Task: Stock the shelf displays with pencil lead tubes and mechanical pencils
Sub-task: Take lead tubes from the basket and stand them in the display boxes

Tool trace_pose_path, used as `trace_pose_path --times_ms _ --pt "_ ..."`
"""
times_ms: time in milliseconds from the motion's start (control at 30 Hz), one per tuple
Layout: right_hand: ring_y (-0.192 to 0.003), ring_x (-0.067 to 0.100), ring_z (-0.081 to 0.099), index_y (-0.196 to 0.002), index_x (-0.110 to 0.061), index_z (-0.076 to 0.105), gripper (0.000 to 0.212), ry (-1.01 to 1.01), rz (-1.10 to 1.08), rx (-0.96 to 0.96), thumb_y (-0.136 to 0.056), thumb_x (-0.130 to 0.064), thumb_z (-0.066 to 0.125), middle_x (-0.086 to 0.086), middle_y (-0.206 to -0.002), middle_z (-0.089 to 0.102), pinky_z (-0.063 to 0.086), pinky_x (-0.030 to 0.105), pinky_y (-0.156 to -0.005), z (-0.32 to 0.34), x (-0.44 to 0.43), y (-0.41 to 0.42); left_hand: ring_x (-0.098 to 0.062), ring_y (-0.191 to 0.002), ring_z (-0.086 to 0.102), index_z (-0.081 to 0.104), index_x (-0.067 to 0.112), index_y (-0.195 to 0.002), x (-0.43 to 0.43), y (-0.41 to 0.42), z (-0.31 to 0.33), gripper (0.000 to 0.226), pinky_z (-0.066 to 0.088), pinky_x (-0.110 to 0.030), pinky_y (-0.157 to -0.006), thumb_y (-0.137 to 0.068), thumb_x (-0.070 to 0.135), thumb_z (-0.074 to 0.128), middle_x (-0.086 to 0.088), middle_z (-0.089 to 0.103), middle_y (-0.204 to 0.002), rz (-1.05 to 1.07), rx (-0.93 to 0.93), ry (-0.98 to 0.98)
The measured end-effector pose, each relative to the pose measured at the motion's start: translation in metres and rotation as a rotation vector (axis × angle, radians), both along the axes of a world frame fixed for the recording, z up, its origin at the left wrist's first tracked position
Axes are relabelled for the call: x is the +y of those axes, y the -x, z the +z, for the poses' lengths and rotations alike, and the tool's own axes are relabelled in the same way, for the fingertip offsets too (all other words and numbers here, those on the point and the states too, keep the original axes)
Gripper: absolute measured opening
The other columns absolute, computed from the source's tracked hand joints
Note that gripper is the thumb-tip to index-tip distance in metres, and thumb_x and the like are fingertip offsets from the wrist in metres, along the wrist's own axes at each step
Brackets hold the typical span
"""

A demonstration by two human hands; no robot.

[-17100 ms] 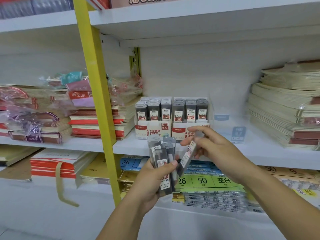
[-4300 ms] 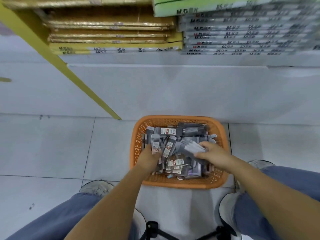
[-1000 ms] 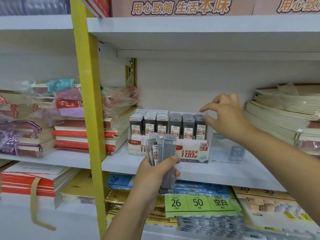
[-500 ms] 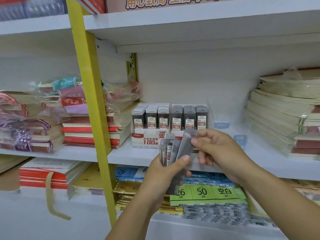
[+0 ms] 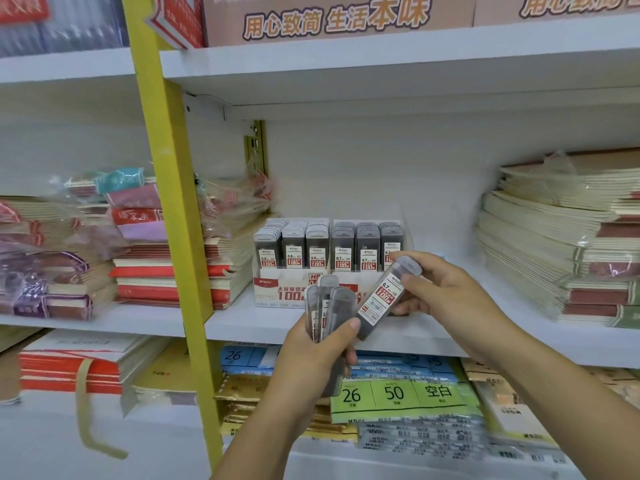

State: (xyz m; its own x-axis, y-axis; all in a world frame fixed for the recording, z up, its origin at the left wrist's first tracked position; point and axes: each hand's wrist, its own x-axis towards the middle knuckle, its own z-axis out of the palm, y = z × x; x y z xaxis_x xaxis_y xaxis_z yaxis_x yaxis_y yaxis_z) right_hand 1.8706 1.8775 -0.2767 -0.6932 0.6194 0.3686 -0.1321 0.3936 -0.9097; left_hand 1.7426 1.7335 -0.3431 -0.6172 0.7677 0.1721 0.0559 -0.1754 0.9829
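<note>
My left hand (image 5: 320, 353) grips a bunch of grey pencil lead tubes (image 5: 327, 306) upright in front of the middle shelf. My right hand (image 5: 446, 299) pinches a single lead tube (image 5: 386, 296) with a red-and-white 0.7 label, tilted, its lower end near the bunch. Behind them a white display box (image 5: 277, 291) stands on the shelf, holding rows of upright lead tubes (image 5: 327, 244), 0.5 on the left and 0.7 on the right. My hands cover the box's lower right front.
A yellow upright post (image 5: 166, 188) splits the shelving left of the box. Wrapped notebook stacks (image 5: 166, 268) lie to the left, and beige notebook stacks (image 5: 561, 244) to the right. The white shelf (image 5: 460, 327) shows bare room right of the box. Paper packs (image 5: 401, 393) fill the lower shelf.
My right hand came back from the display box, took one tube from the bunch in my left hand, and now holds it tilted with its label showing.
</note>
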Motion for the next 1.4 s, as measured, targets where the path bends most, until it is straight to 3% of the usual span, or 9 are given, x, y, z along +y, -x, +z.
trace_pose_path --times_ms 200,333,467,633,767,900,1033,1133,1400 --pt "-0.076 0.011 0.071 -0.105 -0.03 0.068 0.027 -0.145 -0.102 0.138 -0.093 -0.008 0.06 -0.006 -0.094 0.074 0.056 0.019 -0.063 0.013 -0.002 -0.007 -0.016 -0.065 0.068 0.069 0.021 -0.112 -0.001 0.005 0.006 0.037 0.052 -0.026 -0.058 -0.081 0.041 0.075 -0.008 0.078 -0.086 -0.018 -0.097 -0.08" --pt "-0.083 0.005 0.065 -0.101 -0.038 0.059 0.03 -0.47 -0.289 0.259 -0.09 -0.011 0.065 -0.009 -0.093 0.07 0.053 0.019 -0.074 0.054 0.014 -0.009 -0.022 -0.07 0.073 0.067 0.011 -0.11 -0.001 0.011 0.009 0.029 0.059 -0.032 -0.064 -0.089 0.031 0.072 -0.009 0.077 -0.091 -0.069 -0.136 -0.168" --pt "-0.072 -0.001 0.057 -0.097 -0.034 0.047 0.03 -0.82 -0.414 -0.005 -0.087 -0.012 0.065 -0.019 -0.083 0.063 0.044 0.021 -0.066 0.08 0.034 0.008 -0.014 -0.057 0.052 0.066 0.023 -0.086 -0.002 0.015 0.008 0.016 0.049 -0.027 -0.057 -0.088 0.037 0.073 -0.004 0.059 -0.073 -0.097 -0.078 -0.149" --pt "-0.079 -0.001 0.056 -0.087 -0.035 0.05 0.025 -0.8 -0.343 -0.28 -0.086 -0.017 0.068 -0.014 -0.09 0.063 0.036 0.018 -0.06 0.075 0.052 0.027 -0.013 -0.063 0.054 0.059 0.023 -0.103 -0.003 0.019 0.008 0.038 0.048 -0.033 -0.069 -0.076 0.048 0.071 0.001 0.057 -0.067 -0.136 -0.031 -0.067" --pt "-0.107 0.015 0.041 -0.09 -0.035 0.061 0.005 -0.874 -0.422 -0.438 -0.09 -0.031 0.064 -0.01 -0.097 0.055 0.031 0.025 -0.076 0.066 0.06 0.036 -0.015 -0.069 0.057 0.06 0.02 -0.107 -0.005 0.022 0.009 0.034 0.045 -0.038 -0.077 -0.074 0.028 0.065 -0.002 0.062 -0.076 -0.233 -0.131 -0.061" --pt "-0.106 0.012 0.032 -0.114 -0.031 0.068 0.024 -0.995 -0.58 -0.377 -0.092 -0.037 0.06 -0.009 -0.102 0.045 0.024 0.025 -0.086 0.055 0.049 0.033 -0.018 -0.077 0.068 0.075 0.02 -0.108 -0.01 0.022 0.01 0.022 0.048 -0.034 -0.075 -0.091 0.032 0.068 -0.006 0.075 -0.092 -0.252 -0.113 -0.082" --pt "-0.084 -0.003 0.055 -0.103 -0.043 0.065 0.017 -0.583 -0.26 -0.105 -0.091 -0.033 0.059 -0.018 -0.094 0.061 0.043 0.012 -0.07 0.024 0.002 0.019 -0.026 -0.106 0.073 0.065 0.014 -0.125 -0.012 0.015 0.013 0.038 0.06 -0.03 -0.077 -0.089 0.027 0.065 -0.008 0.074 -0.12 -0.3 -0.157 -0.176" --pt "-0.083 0.0 0.065 -0.111 -0.046 0.063 0.026 -0.277 0.044 -0.153 -0.089 -0.034 0.065 -0.013 -0.096 0.068 0.052 0.024 -0.078 0.001 -0.026 0.016 -0.03 -0.111 0.071 0.063 0.014 -0.127 -0.012 0.009 0.014 0.039 0.062 -0.035 -0.08 -0.09 0.023 0.065 -0.012 0.073 -0.122 -0.348 -0.184 -0.204" --pt "-0.061 0.014 0.06 -0.109 -0.022 0.061 0.025 -0.047 0.186 0.017 -0.09 -0.007 0.065 -0.004 -0.074 0.069 0.046 0.021 -0.054 0.001 -0.022 0.009 -0.031 -0.117 0.068 0.058 0.012 -0.134 -0.013 0.004 0.012 0.042 0.063 -0.041 -0.081 -0.094 0.023 0.062 -0.012 0.07 -0.128 -0.423 -0.226 -0.166"
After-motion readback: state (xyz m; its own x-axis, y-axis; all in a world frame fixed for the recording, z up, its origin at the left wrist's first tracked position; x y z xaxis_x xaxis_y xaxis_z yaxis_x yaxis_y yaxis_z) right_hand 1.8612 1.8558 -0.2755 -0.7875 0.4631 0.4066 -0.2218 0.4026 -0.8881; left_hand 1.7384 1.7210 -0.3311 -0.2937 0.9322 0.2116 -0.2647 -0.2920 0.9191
